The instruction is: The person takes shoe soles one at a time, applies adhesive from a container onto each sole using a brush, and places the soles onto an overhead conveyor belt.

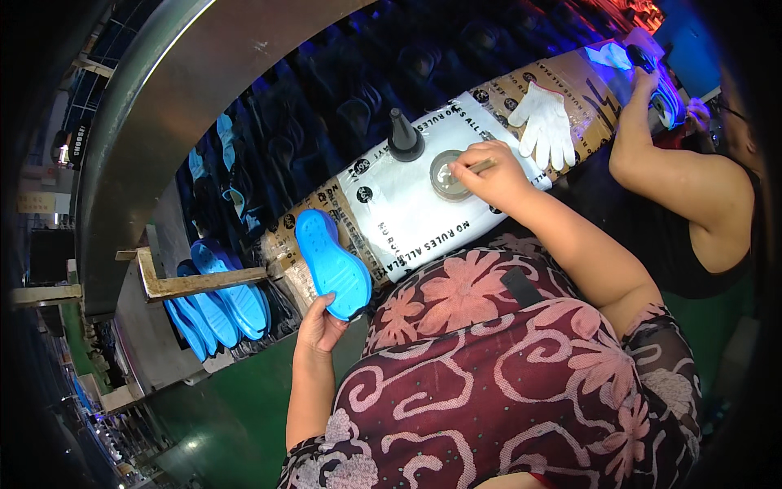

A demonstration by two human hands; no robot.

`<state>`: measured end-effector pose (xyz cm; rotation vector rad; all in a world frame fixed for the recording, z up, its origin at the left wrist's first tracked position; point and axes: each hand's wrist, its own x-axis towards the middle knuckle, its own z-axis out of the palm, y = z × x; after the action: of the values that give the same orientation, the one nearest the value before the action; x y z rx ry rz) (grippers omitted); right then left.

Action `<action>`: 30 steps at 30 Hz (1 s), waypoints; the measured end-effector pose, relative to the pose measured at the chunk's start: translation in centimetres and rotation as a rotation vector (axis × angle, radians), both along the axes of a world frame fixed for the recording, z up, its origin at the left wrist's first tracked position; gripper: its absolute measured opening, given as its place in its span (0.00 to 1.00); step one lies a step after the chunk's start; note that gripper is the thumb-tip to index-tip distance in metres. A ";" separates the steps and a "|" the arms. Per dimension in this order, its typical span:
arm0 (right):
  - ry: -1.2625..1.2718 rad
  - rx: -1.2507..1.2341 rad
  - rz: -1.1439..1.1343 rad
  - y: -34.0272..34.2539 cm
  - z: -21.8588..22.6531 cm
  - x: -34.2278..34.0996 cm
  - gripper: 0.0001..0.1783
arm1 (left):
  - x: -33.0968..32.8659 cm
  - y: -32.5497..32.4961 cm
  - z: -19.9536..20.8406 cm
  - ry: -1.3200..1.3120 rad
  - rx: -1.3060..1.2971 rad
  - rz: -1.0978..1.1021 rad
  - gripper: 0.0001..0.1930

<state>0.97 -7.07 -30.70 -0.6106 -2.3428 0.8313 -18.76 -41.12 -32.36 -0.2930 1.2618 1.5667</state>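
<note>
A: What is the left hand point(319, 328) doing, low in the middle of the frame?

B: Its fingers point(332, 303) are wrapped around the heel end of a blue sole point(330, 262), a smooth, rubbery piece with a rounded toe that points up and to the left.

A: And the right hand point(493, 173)?

B: Above centre, its fingers are pinched on a thin brush point(481, 166), over a small round tin point(446, 175) with a shiny rim.

A: What do the things rest on?

B: A long surface point(407, 220) wrapped in glossy white and brown printed film. A black cone-tipped bottle point(402, 137) stands just left of the tin, and a white knitted glove point(546, 124) lies flat to the right.

A: Anything else?

B: More blue soles point(220, 301) are stacked at the left, under a rusty metal bracket point(191, 284). At the upper right another person's hand point(648, 77) holds a blue shoe part; I cannot tell more.
</note>
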 end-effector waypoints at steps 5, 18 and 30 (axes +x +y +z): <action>0.120 -0.319 -0.060 0.3 1.3 1.2 0.14 | -0.7 0.3 -0.1 -0.059 0.129 -0.040 0.22; 0.518 -0.966 -0.170 -1.2 5.3 3.5 0.21 | 5.2 10.3 7.6 1.076 0.043 -0.086 0.24; 0.409 -0.033 0.179 -6.3 8.9 1.9 0.11 | 7.2 13.0 8.3 1.368 0.193 -0.052 0.18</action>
<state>2.88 -13.38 -21.84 -0.2166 -2.0291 0.9740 -11.60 -28.09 -24.04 1.1195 2.0200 1.8230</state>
